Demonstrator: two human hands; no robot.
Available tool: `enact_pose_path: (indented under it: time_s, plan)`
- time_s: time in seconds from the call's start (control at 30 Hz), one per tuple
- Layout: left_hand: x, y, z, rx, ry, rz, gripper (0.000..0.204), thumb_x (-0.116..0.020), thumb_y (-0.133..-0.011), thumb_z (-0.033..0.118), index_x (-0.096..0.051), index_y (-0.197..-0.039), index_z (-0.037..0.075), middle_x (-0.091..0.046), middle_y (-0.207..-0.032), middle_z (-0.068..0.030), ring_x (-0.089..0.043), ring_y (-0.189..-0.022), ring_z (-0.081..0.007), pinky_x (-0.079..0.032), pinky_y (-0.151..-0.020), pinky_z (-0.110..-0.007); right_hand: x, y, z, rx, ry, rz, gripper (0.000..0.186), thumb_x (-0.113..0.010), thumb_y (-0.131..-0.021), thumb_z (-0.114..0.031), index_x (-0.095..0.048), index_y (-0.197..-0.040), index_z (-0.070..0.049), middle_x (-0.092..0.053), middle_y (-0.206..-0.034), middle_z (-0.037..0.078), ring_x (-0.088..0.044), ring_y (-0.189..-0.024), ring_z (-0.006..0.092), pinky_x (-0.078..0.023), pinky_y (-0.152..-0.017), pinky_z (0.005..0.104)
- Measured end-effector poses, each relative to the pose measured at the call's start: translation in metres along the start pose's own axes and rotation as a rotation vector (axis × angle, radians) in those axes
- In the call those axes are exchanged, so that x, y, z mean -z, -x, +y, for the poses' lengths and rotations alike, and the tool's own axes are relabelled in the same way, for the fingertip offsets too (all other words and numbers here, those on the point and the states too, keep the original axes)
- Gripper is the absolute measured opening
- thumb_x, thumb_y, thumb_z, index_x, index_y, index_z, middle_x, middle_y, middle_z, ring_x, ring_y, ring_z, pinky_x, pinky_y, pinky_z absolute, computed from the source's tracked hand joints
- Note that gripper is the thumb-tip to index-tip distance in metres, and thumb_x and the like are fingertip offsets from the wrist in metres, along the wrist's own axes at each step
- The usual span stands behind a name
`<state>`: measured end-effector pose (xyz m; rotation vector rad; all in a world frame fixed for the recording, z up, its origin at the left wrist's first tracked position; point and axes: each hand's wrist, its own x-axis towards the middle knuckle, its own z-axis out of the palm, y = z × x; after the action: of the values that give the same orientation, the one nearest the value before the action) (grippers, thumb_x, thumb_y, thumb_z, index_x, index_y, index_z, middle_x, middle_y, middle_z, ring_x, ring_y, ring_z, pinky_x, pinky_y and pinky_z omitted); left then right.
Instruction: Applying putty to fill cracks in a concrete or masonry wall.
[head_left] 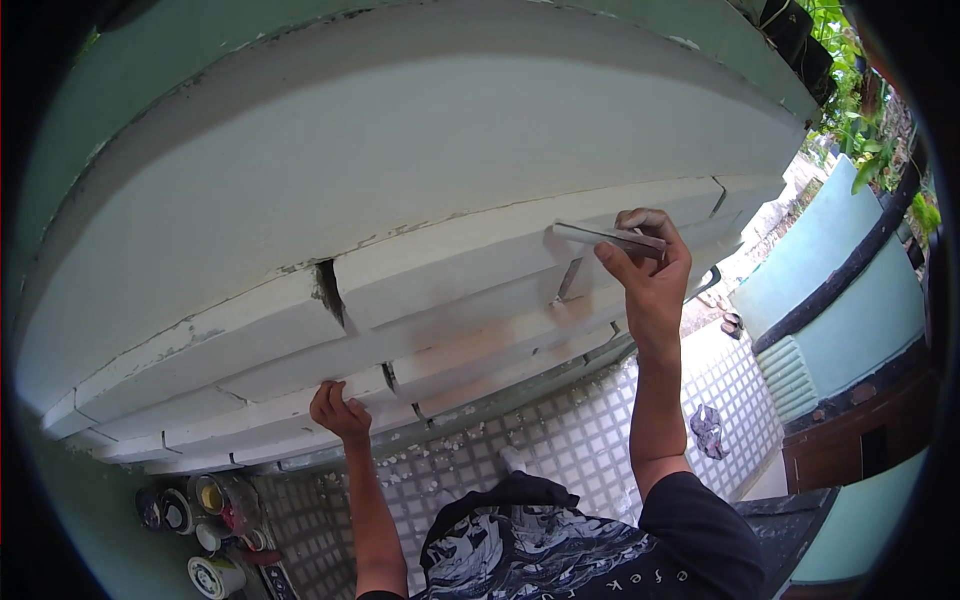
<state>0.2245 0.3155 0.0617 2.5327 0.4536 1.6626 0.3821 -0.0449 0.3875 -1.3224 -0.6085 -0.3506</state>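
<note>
My right hand (648,270) is closed on a thin, flat, silvery strip like a scraper blade (590,232), held level in front of the white stepped wall (430,278). Lower and to the left, my left hand (338,410) rests with curled fingers on the edge of one of the wall's lower ledges (255,425). Narrow slots break the ledges, and the wall has cracked, flaking paint along its upper band. Whether anything small is under my left fingertips I cannot tell.
Paint buckets and containers (215,575) stand at lower left. A tiled floor (655,410) with pale debris runs below the wall, with a crumpled cloth (708,432) on it. A light green wall (830,260), brown door (835,450) and leafy plants (845,60) are at right.
</note>
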Motion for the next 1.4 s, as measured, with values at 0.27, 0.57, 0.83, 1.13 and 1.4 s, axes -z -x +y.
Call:
enact_pose_path:
  time_s: [0.27,0.57,0.83,1.13,1.4]
  plan:
    - [0.004,-0.005,0.004,0.004,0.021,-0.006,0.034,-0.042,-0.095,0.03,-0.061,-0.108,0.005,-0.059,-0.114,-0.014,-0.049,-0.11,-0.0307,-0.033,-0.096,-0.043,-0.006,-0.003,0.007,0.135,-0.073,-0.111,0.016,-0.07,-0.091,-0.011,-0.062,-0.095,0.003,-0.059,-0.092,0.002,-0.055,-0.077,0.0057,-0.045,-0.065,0.0206]
    - [0.005,-0.004,0.004,0.023,0.013,0.015,0.035,-0.042,-0.095,0.032,-0.062,-0.107,0.007,-0.059,-0.114,-0.0123,-0.049,-0.108,-0.0299,-0.033,-0.096,-0.042,-0.027,-0.004,-0.011,0.388,0.887,0.021,0.029,-0.068,-0.087,-0.007,-0.068,-0.115,-0.003,-0.057,-0.088,0.006,-0.059,-0.068,0.016,-0.047,-0.062,0.029]
    - [0.002,-0.005,0.005,0.022,0.014,0.015,0.035,-0.042,-0.095,0.033,-0.063,-0.105,0.007,-0.06,-0.113,-0.0115,-0.05,-0.107,-0.0295,-0.033,-0.096,-0.042,-0.023,-0.004,0.001,0.461,0.97,-0.092,0.03,-0.072,-0.077,0.003,-0.069,-0.106,-0.003,-0.064,-0.101,0.009,-0.066,-0.087,0.0255,-0.054,-0.073,0.0362]
    - [-0.001,-0.004,0.004,0.018,0.013,0.043,0.035,-0.042,-0.095,0.035,-0.063,-0.104,0.008,-0.06,-0.112,-0.0103,-0.051,-0.105,-0.0291,-0.034,-0.094,-0.042,-0.03,-0.011,0.008,0.506,1.021,-0.157,0.035,-0.064,-0.074,0.012,-0.068,-0.106,-0.002,-0.069,-0.107,0.012,-0.065,-0.103,0.03,-0.055,-0.084,0.0379]
    - [0.004,-0.001,-0.003,-0.014,0.029,0.011,0.034,-0.041,-0.097,0.032,-0.061,-0.108,0.007,-0.06,-0.113,-0.0123,-0.051,-0.108,-0.0297,-0.033,-0.095,-0.042,-0.013,-0.016,0.009,0.518,1.213,-0.146,0.035,-0.056,-0.077,0.014,-0.068,-0.108,0.0,-0.069,-0.104,0.015,-0.065,-0.101,0.0304,-0.052,-0.089,0.0406]
